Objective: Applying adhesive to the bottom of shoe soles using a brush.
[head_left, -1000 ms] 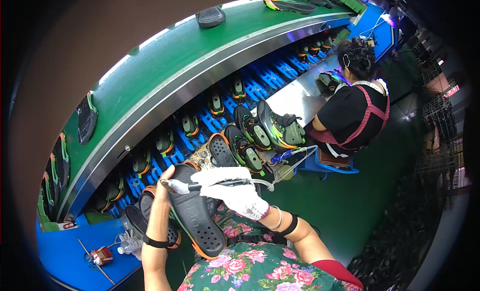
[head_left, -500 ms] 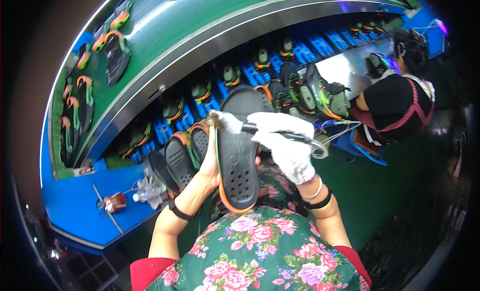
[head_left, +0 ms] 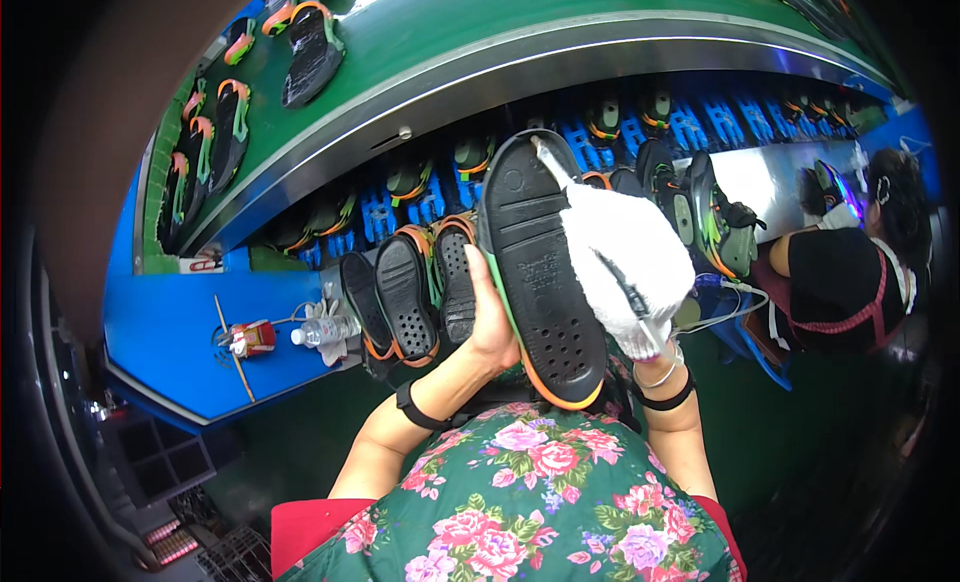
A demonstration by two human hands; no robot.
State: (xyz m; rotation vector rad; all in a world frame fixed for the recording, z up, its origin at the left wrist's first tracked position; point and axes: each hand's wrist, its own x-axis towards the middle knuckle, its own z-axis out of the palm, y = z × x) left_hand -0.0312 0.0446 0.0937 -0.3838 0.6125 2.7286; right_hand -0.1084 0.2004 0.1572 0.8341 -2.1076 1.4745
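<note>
My bare left hand (head_left: 492, 317) is closed on the left edge of a black shoe sole (head_left: 532, 247), which has a green-and-orange rim. The sole tilts up in front of me. Grooves cross its upper part, and small holes dot the end nearest me. My right hand, in a white knit glove (head_left: 630, 257), is closed around a slim brush with a dark handle (head_left: 622, 285) and a tube behind it. The pale brush tip (head_left: 550, 165) meets the sole near its far end. Left of the sole, several similar black soles (head_left: 405, 307) lean in a row.
A green conveyor (head_left: 460, 27) carries shoes beyond a metal edge. Blue racks (head_left: 378, 217) hold shoes below it. On the blue table stand a plastic bottle (head_left: 322, 330) and a red container (head_left: 250, 339). A co-worker (head_left: 840, 277) sits at right, near more shoes (head_left: 722, 222).
The brush has gone from the sole's left edge to its far end. My view has shifted left, so the sole and both hands appear farther right.
</note>
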